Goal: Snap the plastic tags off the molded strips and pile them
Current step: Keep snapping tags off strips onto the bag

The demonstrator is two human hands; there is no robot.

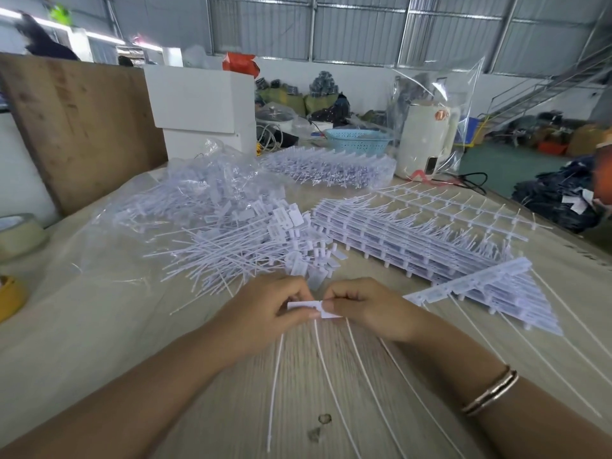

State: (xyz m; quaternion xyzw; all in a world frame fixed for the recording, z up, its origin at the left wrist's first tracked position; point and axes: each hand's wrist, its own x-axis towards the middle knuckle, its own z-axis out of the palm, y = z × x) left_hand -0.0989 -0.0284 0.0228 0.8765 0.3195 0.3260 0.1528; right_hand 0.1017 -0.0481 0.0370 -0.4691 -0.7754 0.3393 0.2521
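My left hand [268,309] and my right hand [367,309] meet at the table's near middle. Both pinch a white molded strip [470,283] that runs off to the right. My left hand's fingers close on one flat tag [303,305] at the strip's end; my right hand grips the tag beside it. Long thin white tails [326,372] hang from the strip toward me. Just beyond my hands lies a loose pile of snapped-off tags [251,236]. A stack of whole strips [414,236] lies to the right of the pile.
Another bagged bundle of strips [331,167] lies farther back. A clear plastic bag [185,190] spreads under the pile. Tape rolls [16,236] sit at the left edge. A white box [202,101], blue basket [357,140] and white kettle [427,140] stand behind.
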